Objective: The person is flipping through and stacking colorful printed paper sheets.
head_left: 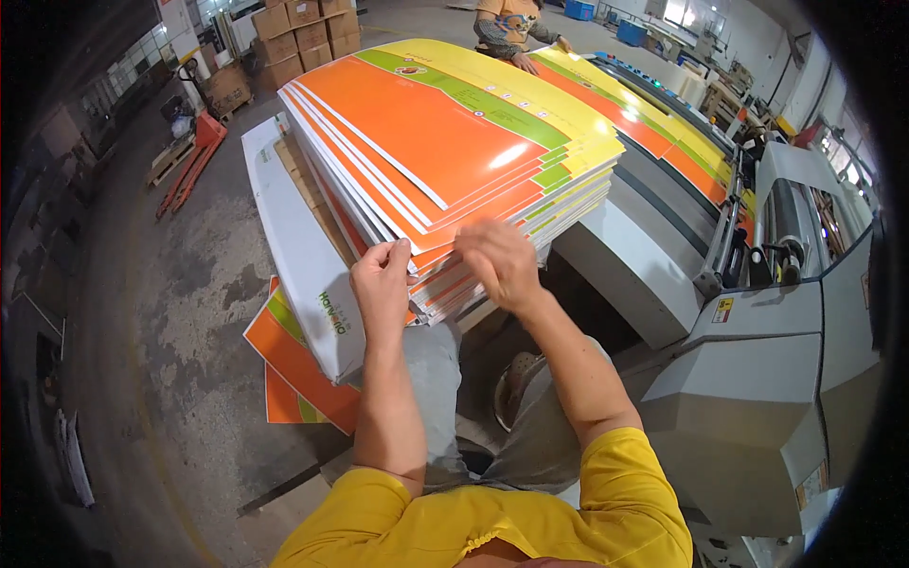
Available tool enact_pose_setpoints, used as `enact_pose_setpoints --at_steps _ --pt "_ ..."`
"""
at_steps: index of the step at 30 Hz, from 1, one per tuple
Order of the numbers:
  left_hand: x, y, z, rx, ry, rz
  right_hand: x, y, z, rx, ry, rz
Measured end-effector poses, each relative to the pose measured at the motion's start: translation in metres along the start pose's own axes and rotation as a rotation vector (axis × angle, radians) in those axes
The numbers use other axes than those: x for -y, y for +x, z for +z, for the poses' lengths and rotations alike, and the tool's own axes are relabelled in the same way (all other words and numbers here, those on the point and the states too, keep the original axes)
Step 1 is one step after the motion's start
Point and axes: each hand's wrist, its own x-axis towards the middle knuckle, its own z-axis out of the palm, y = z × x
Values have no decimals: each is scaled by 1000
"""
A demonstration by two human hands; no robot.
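A tall stack of printed sheets [417, 133], orange, green and yellow, stands in front of me with its upper sheets slightly fanned at the left and near edges. At the near corner, my left hand [381, 284] is closed in a pinch on the corner of an upper sheet. Just right of it, my right hand [500, 265] is over the near edge of the stack, fingers bent and smeared by motion. Whether those fingers grip anything cannot be made out.
A large machine with rollers [786, 227] fills the right side, with printed sheets [653, 123] on its bed. Another person [507, 28] touches them at the far end. Left are a white board [294, 237], loose sheets [298, 355], a red pallet jack [194, 161] and cardboard boxes [308, 38].
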Motion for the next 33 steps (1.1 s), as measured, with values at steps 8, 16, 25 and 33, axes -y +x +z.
enact_pose_setpoints --at_steps 8,16,25,33 --pt "18 5 -3 -9 0 108 9 -3 5 -302 250 326" --pt "25 4 9 -32 23 127 6 -5 -2 -27 -16 155" --pt "23 -1 12 22 -25 77 1 -6 -2 -184 7 259" --pt "18 6 0 26 12 19 16 14 9 -158 98 151"
